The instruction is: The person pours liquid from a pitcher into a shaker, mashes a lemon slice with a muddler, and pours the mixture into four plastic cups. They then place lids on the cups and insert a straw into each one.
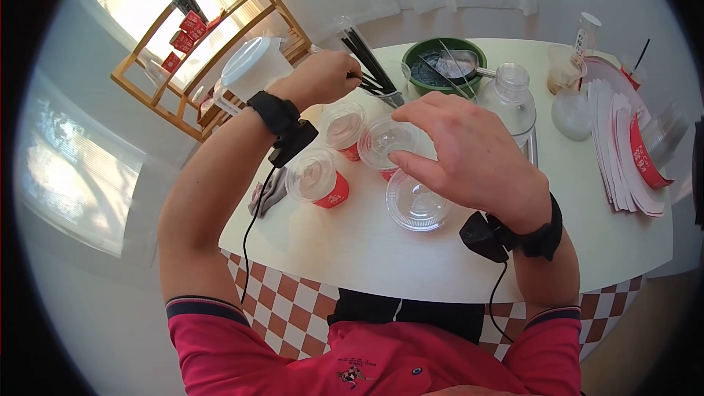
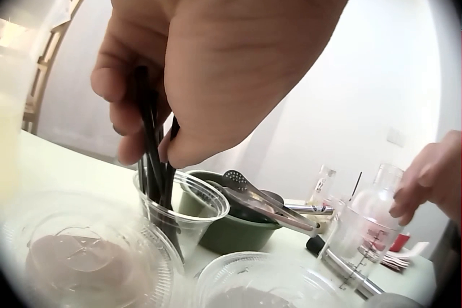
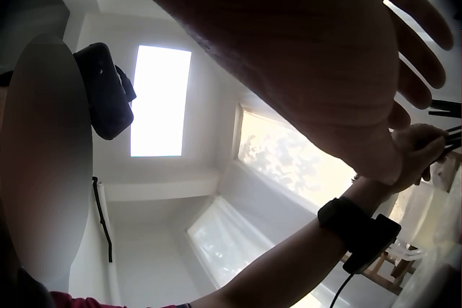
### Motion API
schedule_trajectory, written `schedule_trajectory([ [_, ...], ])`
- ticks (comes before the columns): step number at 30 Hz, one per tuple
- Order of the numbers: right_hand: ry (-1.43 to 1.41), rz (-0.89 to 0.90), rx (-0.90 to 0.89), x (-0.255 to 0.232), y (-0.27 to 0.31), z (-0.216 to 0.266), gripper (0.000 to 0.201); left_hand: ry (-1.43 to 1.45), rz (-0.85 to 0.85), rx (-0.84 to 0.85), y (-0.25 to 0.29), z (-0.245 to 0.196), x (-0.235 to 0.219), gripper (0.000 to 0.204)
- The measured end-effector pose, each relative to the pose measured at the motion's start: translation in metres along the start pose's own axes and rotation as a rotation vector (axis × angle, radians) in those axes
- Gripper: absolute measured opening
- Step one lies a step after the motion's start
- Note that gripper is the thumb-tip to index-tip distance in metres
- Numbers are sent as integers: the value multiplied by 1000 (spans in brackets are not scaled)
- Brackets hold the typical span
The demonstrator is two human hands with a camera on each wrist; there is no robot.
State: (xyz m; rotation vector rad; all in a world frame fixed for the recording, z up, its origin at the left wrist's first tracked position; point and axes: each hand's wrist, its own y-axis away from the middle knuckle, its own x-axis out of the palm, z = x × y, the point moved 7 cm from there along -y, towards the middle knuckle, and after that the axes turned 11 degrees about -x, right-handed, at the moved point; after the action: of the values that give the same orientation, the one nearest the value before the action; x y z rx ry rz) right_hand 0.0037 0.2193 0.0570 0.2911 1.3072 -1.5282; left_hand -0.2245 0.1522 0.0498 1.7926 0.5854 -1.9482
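My left hand [image 1: 323, 77] pinches several black straws [image 2: 150, 149] between thumb and fingers. Their lower ends stand in a clear plastic cup [image 2: 202, 210] at the back of the table. With its fingers spread, my right hand [image 1: 477, 150] hovers beside the lidded cups and holds nothing. Three red cups with clear lids are grouped before me: a front-left cup [image 1: 334, 192], a back cup [image 1: 345, 128] and a right cup [image 1: 385, 139] partly behind my right hand. Close to that right cup lies a clear lid [image 1: 414, 209], overlapped by the hand in the head view.
A green basin [image 1: 418, 51] with a metal scoop stands behind the straws, a clear shaker [image 1: 511, 84] to its right. White-lidded pitcher [image 1: 253, 66] is at left, grey cloth [image 1: 271, 192] below it. Paper sleeves [image 1: 612, 147] and stacked clear cups [image 1: 666, 136] occupy the right side.
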Motion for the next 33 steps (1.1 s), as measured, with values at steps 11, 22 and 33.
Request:
schedule_trajectory([
  [11, 23, -143, -56, -2, 1, -3, 38, -31, 25, 52, 0, -4, -67, 24],
  [22, 56, -494, -153, -24, -2, 4, 52, 99, -153, 109, 76, -59, -149, 20],
  [33, -702, -334, 148, -6, -6, 5, 34, 586, 70, 210, 109, -98, -168, 32],
])
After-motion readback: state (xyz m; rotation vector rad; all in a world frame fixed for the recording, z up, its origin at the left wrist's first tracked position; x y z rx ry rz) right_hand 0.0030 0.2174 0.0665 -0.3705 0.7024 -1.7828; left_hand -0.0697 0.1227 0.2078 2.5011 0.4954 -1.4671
